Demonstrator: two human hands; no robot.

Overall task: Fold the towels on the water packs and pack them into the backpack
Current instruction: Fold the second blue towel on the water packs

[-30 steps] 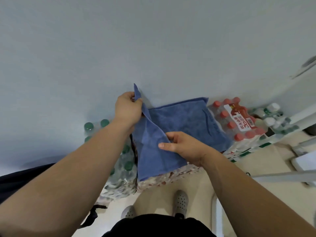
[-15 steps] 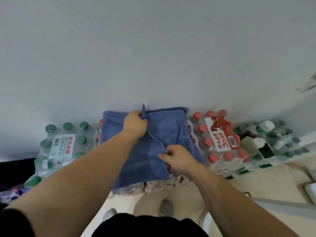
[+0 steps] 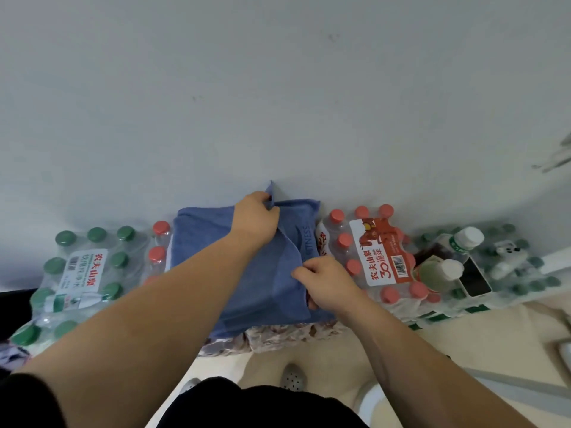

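Our left hand (image 3: 255, 216) pinches the far corner of the blue towel (image 3: 262, 279) up by the wall, and our right hand (image 3: 327, 281) is closed on the near edge of the same fold. We judge we're mid-fold; next that flap needs carrying across and flattening. The towel lies on the water packs (image 3: 380, 254) (no backpack in view), its long axis running from us toward the wall, with printed lettering along its right side.

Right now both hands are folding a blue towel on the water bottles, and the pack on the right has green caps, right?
Not quite. The head view shows the pack on the right has red caps; the green-capped pack is on the left. Left hand and right hand do hold the blue towel.
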